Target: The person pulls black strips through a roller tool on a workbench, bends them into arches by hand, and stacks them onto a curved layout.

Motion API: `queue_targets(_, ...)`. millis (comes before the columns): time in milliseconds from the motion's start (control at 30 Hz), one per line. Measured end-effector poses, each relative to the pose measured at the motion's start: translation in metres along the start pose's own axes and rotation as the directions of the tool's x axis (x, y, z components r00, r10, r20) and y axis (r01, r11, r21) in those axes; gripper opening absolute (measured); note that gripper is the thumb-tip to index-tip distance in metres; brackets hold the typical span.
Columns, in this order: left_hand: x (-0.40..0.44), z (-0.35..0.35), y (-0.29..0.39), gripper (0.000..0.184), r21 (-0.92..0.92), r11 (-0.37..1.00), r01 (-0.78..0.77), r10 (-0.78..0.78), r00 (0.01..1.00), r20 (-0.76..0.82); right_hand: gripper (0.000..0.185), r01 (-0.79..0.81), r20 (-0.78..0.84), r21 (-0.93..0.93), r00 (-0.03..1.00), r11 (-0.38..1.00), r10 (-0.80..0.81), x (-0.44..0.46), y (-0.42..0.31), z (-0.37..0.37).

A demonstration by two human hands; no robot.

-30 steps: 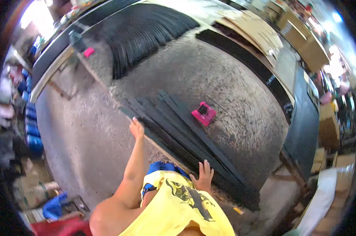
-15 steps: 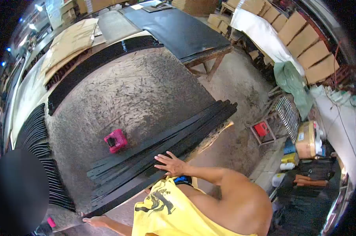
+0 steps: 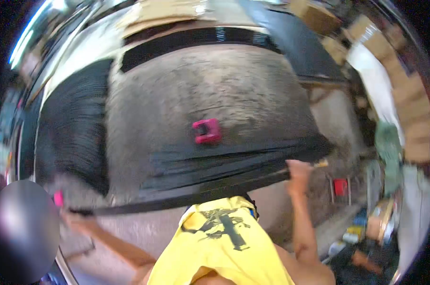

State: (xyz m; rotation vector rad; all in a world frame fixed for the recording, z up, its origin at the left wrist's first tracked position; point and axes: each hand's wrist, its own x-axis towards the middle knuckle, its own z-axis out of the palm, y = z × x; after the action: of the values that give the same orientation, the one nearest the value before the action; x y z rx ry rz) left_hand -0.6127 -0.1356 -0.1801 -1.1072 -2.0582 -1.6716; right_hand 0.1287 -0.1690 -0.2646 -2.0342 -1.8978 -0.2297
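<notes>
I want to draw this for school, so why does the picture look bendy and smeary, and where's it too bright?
Head view: a wide lens probably bows the long black strip stack at the back; bare left hand and bare right hand look smeared, likely by motion; white light streaks glare upper left.

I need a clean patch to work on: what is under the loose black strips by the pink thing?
Around the black strips you can see a worn grey tabletop. Directly beneath them, the view is covered, so I can't tell what's there.
</notes>
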Motion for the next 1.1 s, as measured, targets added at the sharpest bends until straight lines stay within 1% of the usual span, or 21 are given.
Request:
queue_targets(33, -0.013, 0.017, 0.011, 0.048, -0.144, 0.978, 0.148, -0.143, 0.989, 0.045, 0.033, -0.101, -0.06, 0.088, 0.993, 0.991, 0.106, 0.008, 0.024, -0.009)
queue_targets(67, -0.028, 0.035, 0.026, 0.043, -0.325, 0.887, 0.328, -0.311, 0.945, 0.105, 0.029, 0.033, -0.175, 0.005, 0.984, 0.999, -0.032, 0.023, 0.043, -0.03)
queue_targets(133, -0.066, 0.071, 0.065, 0.036, -0.538, 0.613, 0.579, -0.522, 0.807, 0.275, 0.044, 0.088, -0.101, -0.218, 0.988, 0.972, -0.113, 0.043, 0.102, -0.056)
queue_targets(200, -0.113, 0.104, 0.109, 0.033, -0.526, 0.457, 0.718, -0.585, 0.687, 0.431, 0.056, 0.042, -0.023, -0.417, 0.998, 0.908, -0.057, 0.054, 0.173, -0.053)
queue_targets(233, -0.136, 0.122, 0.151, 0.034, -0.454, 0.559, 0.694, -0.545, 0.72, 0.43, 0.06, 0.014, 0.075, -0.518, 0.997, 0.855, 0.029, 0.059, 0.191, -0.049)
queue_targets(300, -0.179, 0.149, 0.188, 0.031, -0.325, 0.491, 0.808, -0.582, 0.582, 0.568, 0.068, 0.021, 0.248, -0.706, 0.944, 0.708, 0.219, 0.079, 0.221, -0.028)
queue_targets(367, -0.214, 0.167, 0.247, 0.028, -0.249, 0.402, 0.881, -0.556, 0.451, 0.698, 0.074, 0.079, 0.587, -0.134, 0.809, 0.988, 0.015, 0.128, 0.154, -0.02)
queue_targets(400, -0.235, 0.174, 0.262, 0.027, -0.222, 0.389, 0.894, -0.493, 0.406, 0.77, 0.08, 0.135, 0.536, 0.263, 0.802, 0.955, -0.261, 0.148, 0.104, -0.002)
queue_targets(433, -0.252, 0.181, 0.276, 0.025, -0.18, 0.375, 0.909, -0.453, 0.349, 0.821, 0.081, -0.016, 0.548, 0.56, 0.757, 0.829, -0.356, 0.16, 0.029, -0.002)
queue_targets(467, -0.268, 0.187, 0.288, 0.023, -0.134, 0.362, 0.923, -0.411, 0.286, 0.866, 0.085, -0.079, 0.552, 0.667, 0.721, 0.741, -0.42, 0.159, -0.028, 0.003)
queue_targets(533, -0.289, 0.202, 0.302, 0.02, -0.222, 0.366, 0.904, -0.339, 0.351, 0.873, 0.089, 0.099, 0.343, 0.844, 0.656, 0.527, -0.672, 0.152, -0.096, 0.025)
queue_targets(567, -0.296, 0.211, 0.297, 0.021, -0.293, 0.418, 0.86, -0.266, 0.424, 0.866, 0.076, 0.006, 0.35, 0.865, 0.711, 0.502, -0.61, 0.147, -0.122, 0.029)
queue_targets(667, -0.281, 0.227, 0.256, 0.021, -0.263, 0.402, 0.877, -0.151, 0.346, 0.926, 0.054, -0.274, 0.547, 0.779, 0.737, 0.564, -0.397, 0.143, -0.131, 0.048)
queue_targets(700, -0.277, 0.234, 0.217, 0.025, -0.266, 0.592, 0.761, -0.02, 0.344, 0.939, 0.045, -0.185, 0.413, 0.831, 0.837, 0.524, -0.36, 0.14, -0.12, 0.056)
queue_targets(733, -0.264, 0.237, 0.178, 0.039, -0.039, 0.828, 0.559, -0.066, 0.165, 0.984, 0.038, -0.094, 0.273, 0.866, 0.912, 0.491, -0.307, 0.138, -0.105, 0.064)
queue_targets(767, -0.248, 0.244, 0.156, 0.055, -0.183, 0.957, 0.225, 0.123, 0.256, 0.959, 0.037, -0.087, 0.255, 0.845, 0.933, 0.527, -0.255, 0.14, -0.098, 0.061)
queue_targets(800, -0.234, 0.252, 0.135, 0.072, -0.303, 0.942, -0.143, 0.332, 0.272, 0.903, 0.038, -0.174, 0.29, 0.834, 0.945, 0.523, -0.148, 0.142, -0.096, 0.055)
queue_targets(867, -0.227, 0.268, 0.074, 0.103, -0.194, 0.87, -0.453, 0.275, 0.12, 0.954, 0.037, -0.203, 0.231, 0.843, 0.973, 0.497, 0.006, 0.139, -0.089, 0.069)
queue_targets(933, -0.224, 0.283, 0.045, 0.12, -0.211, 0.79, -0.575, 0.263, 0.007, 0.965, 0.036, -0.38, 0.368, 0.906, 0.925, 0.185, 0.099, 0.139, -0.098, 0.051)
queue_targets(967, -0.222, 0.287, 0.039, 0.123, -0.246, 0.759, -0.603, 0.256, -0.072, 0.964, 0.03, -0.309, 0.302, 0.949, 0.949, 0.06, 0.093, 0.139, -0.107, 0.043)
queue_targets(1100, -0.208, 0.289, 0.034, 0.124, -0.388, 0.68, -0.622, 0.325, -0.219, 0.92, 0.029, -0.164, 0.193, 0.978, 0.947, -0.129, 0.258, 0.131, -0.128, 0.016)
